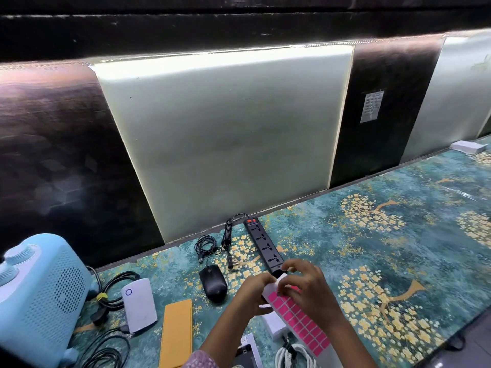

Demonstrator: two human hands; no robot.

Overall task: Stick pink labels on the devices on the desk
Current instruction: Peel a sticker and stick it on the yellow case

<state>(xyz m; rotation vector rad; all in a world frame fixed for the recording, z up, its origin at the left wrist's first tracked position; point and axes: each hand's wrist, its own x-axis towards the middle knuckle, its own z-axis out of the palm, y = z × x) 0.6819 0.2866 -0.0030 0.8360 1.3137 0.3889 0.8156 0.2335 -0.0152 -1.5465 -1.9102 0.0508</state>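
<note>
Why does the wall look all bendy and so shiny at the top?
Head view: the wide lens curves the wall's straight lines; a strip light glares white along the pale panel top; the dark panels stay dim; both hands and the pink label sheet look slightly soft.

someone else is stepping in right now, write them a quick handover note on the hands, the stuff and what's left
Left hand holds the pink label sheet by its top edge. Right hand is picking at the sheet's top, apparently peeling one label.
Sheet sits over the near end of the black power strip. Black mouse, white device, orange case and blue heater lie to the left.
No pink label is visible on any device, so all remain.
</note>
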